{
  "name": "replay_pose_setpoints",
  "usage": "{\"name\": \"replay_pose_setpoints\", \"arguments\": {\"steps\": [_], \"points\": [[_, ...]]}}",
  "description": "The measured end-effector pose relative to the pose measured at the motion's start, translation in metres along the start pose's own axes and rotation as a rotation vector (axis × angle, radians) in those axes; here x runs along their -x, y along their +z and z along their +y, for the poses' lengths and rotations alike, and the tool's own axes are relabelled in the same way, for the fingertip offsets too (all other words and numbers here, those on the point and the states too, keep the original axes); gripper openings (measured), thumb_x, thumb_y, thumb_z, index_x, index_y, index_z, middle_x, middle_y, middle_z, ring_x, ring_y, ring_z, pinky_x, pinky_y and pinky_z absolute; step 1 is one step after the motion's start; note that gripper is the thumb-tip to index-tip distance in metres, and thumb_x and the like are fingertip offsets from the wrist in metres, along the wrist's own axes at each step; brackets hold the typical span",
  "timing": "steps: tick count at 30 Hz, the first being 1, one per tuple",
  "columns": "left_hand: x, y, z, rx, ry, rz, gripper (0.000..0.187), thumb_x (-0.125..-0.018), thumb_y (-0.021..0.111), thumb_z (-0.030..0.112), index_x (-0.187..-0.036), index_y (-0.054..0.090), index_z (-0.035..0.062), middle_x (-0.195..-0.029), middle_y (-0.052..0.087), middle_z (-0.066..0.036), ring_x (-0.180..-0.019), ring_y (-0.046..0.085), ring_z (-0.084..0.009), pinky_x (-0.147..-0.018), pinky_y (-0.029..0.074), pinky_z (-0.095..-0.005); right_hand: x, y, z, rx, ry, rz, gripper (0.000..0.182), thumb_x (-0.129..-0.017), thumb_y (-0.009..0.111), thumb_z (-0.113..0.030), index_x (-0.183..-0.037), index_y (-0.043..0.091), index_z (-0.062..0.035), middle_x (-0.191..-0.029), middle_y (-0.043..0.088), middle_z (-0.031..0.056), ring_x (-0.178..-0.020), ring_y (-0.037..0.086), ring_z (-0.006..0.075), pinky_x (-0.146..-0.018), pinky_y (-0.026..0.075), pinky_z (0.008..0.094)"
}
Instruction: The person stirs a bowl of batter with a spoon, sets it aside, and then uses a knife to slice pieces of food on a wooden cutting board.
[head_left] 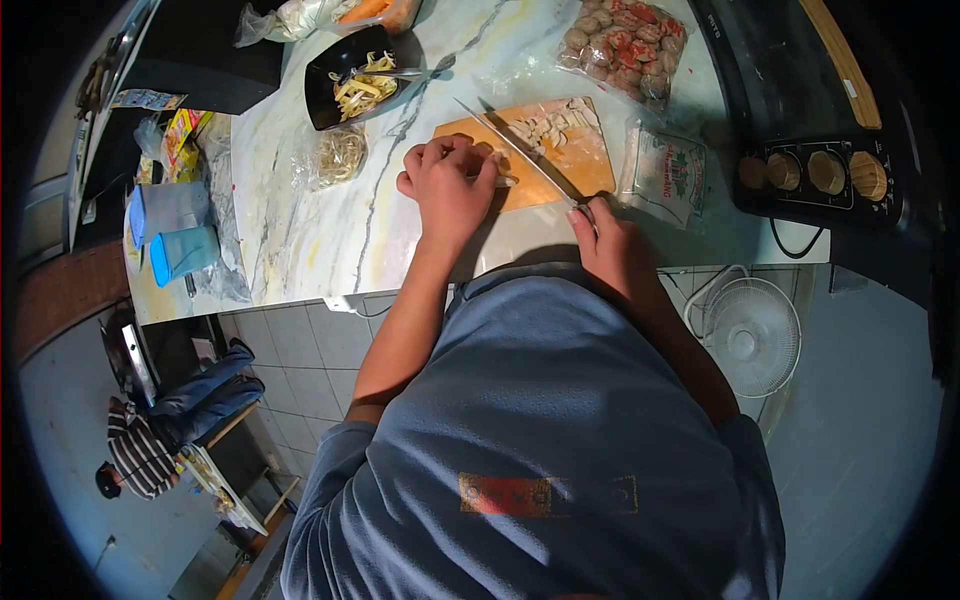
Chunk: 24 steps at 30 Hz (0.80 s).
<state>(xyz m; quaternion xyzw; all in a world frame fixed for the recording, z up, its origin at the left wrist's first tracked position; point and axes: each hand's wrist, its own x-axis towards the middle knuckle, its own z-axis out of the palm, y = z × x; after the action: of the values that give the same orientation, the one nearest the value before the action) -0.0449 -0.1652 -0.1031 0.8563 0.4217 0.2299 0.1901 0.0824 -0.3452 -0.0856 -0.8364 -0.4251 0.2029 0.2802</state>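
My right hand [612, 245] grips the handle of a long knife [527, 152], whose blade slants up and left across the wooden cutting board [587, 172]. At the board's left edge my left hand [450, 190] is bent over, its fingers curled on a pale strip of food [507, 181]; most of that strip is hidden under the fingers. Beyond the blade, chopped pale pieces [553, 126] lie in a loose heap on the board. The blade is apart from my left fingers.
A black bowl [322, 82] with yellowish strips and a spoon stands back left, near a bag of bean sprouts [338, 158]. A bag of meatballs [625, 50] and a printed packet [665, 172] lie right, beside a black stove [815, 175]. A seated person [150, 450] is lower left.
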Motion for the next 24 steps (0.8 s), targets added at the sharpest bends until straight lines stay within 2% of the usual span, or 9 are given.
{"name": "replay_pose_setpoints", "arguments": {"steps": [3, 11, 19, 24], "points": [[0.0, 0.005, 0.002, 0.033, -0.009, -0.014, 0.012, -0.076, 0.074, 0.025, -0.082, 0.076, 0.0142, -0.105, 0.063, -0.001, -0.109, 0.044, -0.0272, -0.09, 0.025, -0.0456, 0.0, 0.001, -0.002, 0.009, -0.023, 0.006, 0.03, -0.096, 0.056, -0.033, -0.089, 0.055, -0.0036, -0.063, 0.061, 0.0236, -0.064, 0.063, 0.0444, -0.056, 0.049, 0.0517], [0.001, 0.011, 0.001, 0.039, -0.012, 0.001, 0.012, -0.077, 0.073, 0.023, -0.083, 0.077, 0.0133, -0.104, 0.064, -0.001, -0.11, 0.044, -0.0267, -0.091, 0.025, -0.0459, -0.002, 0.004, -0.004, 0.066, -0.031, 0.003, 0.032, -0.096, 0.056, -0.033, -0.086, 0.055, -0.0034, -0.059, 0.059, 0.0226, -0.062, 0.063, 0.0435, -0.055, 0.049, 0.0511], [0.001, 0.01, 0.002, 0.047, -0.009, -0.015, 0.012, -0.076, 0.073, 0.023, -0.083, 0.078, 0.0133, -0.104, 0.064, -0.001, -0.11, 0.043, -0.0265, -0.091, 0.025, -0.046, -0.008, -0.002, -0.02, 0.18, 0.121, -0.216, 0.032, -0.096, 0.057, -0.031, -0.099, 0.048, -0.0004, -0.071, 0.064, 0.0233, -0.071, 0.065, 0.043, -0.061, 0.051, 0.051], [0.001, 0.009, 0.002, 0.057, -0.029, -0.025, 0.013, -0.075, 0.074, 0.023, -0.084, 0.078, 0.0139, -0.103, 0.063, -0.001, -0.11, 0.043, -0.0268, -0.09, 0.025, -0.0462, -0.015, -0.001, -0.013, 0.215, 0.111, -0.241, 0.033, -0.096, 0.057, -0.031, -0.098, 0.048, 0.0007, -0.073, 0.065, 0.025, -0.075, 0.066, 0.0437, -0.064, 0.053, 0.0502]]}}
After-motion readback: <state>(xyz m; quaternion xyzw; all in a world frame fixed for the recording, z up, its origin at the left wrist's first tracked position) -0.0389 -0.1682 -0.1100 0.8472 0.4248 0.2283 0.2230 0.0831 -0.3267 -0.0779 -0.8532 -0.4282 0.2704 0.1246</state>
